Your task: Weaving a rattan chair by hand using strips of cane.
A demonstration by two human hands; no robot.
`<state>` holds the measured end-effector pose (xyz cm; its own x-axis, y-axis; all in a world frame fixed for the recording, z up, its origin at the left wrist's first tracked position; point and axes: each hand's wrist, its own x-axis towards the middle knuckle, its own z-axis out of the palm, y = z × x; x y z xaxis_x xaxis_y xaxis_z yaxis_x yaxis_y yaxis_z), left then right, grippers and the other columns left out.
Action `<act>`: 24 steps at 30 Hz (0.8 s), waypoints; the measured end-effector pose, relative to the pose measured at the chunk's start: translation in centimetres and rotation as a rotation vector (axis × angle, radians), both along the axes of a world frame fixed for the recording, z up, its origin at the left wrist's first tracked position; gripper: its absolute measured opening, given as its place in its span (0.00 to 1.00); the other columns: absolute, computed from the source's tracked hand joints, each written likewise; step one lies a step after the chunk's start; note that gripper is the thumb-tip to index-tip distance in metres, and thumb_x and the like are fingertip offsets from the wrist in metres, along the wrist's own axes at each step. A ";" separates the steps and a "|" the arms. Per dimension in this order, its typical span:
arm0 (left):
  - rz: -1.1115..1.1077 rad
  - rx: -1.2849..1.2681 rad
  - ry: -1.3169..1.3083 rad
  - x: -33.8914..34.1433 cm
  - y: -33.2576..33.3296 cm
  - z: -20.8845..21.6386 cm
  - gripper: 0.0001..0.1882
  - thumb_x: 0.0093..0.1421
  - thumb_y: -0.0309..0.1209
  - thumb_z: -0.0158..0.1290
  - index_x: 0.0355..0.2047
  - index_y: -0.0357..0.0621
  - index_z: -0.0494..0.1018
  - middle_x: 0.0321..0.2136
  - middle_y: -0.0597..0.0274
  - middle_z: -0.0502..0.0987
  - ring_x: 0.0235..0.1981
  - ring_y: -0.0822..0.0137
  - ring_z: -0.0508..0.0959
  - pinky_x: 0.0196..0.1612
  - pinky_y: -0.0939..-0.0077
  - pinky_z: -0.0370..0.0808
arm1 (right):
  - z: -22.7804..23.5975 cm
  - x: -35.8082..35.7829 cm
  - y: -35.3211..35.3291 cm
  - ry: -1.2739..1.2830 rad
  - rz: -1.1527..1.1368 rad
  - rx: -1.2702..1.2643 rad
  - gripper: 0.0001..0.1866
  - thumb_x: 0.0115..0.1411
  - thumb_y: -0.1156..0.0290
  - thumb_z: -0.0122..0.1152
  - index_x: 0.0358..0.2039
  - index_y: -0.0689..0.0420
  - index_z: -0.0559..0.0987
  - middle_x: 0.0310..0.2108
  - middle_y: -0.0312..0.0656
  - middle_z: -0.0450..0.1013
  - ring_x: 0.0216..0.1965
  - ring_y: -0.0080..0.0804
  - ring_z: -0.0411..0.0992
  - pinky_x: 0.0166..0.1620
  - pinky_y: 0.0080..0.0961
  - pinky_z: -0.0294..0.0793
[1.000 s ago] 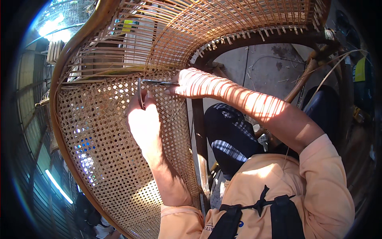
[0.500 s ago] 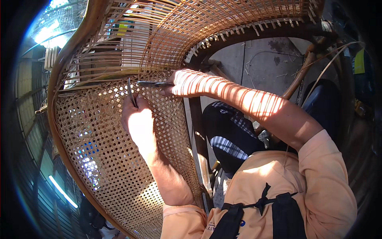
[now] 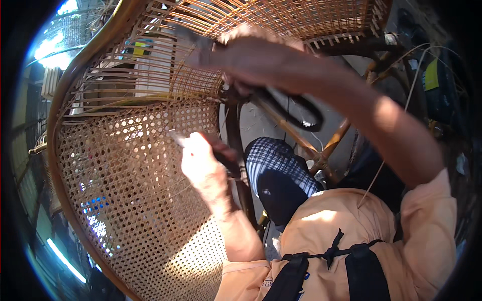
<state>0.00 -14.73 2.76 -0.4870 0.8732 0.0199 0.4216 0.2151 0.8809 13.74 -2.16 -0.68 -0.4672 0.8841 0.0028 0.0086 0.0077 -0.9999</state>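
Observation:
My right hand (image 3: 256, 57) is raised near the camera, closed and blurred. It holds dark scissors (image 3: 301, 108); their loop handle hangs below the hand, and a smeared dark blade end points left. My left hand (image 3: 203, 163) is over the woven cane panel (image 3: 135, 175), fingers closed around a slim tool (image 3: 175, 135) with a metal tip. A dark part shows on this hand's right side, too blurred to name. The panel has an open hole pattern, and above it thin loose-spaced cane strands (image 3: 118, 85) run across the curved rattan frame (image 3: 56, 125).
Trimmed strand ends stick out along the upper woven part (image 3: 346, 37). Rattan legs (image 3: 334, 138) cross at the right beside my knee (image 3: 281, 175). A long thin cane strip (image 3: 414, 75) arcs at the far right. A lit tube lamp (image 3: 65, 261) shows at lower left.
My right hand has lifted off the panel's upper edge with the scissors, up toward the camera. The left hand has drawn back right and down with its tool, and the view has shifted slightly.

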 end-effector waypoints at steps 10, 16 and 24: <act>-0.208 -0.207 -0.392 0.3 1.1 -18.5 0.14 0.58 0.39 0.52 0.37 0.41 0.70 0.29 0.63 0.75 0.24 0.73 0.72 0.22 0.80 0.69 | 6.2 26.1 -20.1 -0.335 -0.772 -0.079 0.28 0.59 0.45 0.48 0.41 0.61 0.73 0.28 0.40 0.70 0.31 0.21 0.68 0.37 0.21 0.68; -0.289 -0.224 -0.612 4.1 0.6 -15.7 0.09 0.61 0.32 0.46 0.35 0.38 0.68 0.20 0.67 0.67 0.11 0.78 0.64 0.13 0.85 0.62 | -3.6 36.6 -41.4 -1.510 -1.493 -0.479 0.26 0.57 0.52 0.51 0.44 0.63 0.70 0.40 0.60 0.70 0.47 0.54 0.67 0.48 0.41 0.65; -0.212 -0.243 -0.697 3.7 -0.4 -15.1 0.12 0.63 0.37 0.44 0.34 0.39 0.68 0.21 0.67 0.66 0.14 0.77 0.63 0.16 0.84 0.64 | -9.5 34.1 -47.5 -1.761 -1.535 -1.123 0.24 0.55 0.56 0.55 0.48 0.57 0.70 0.51 0.53 0.64 0.50 0.52 0.64 0.52 0.43 0.63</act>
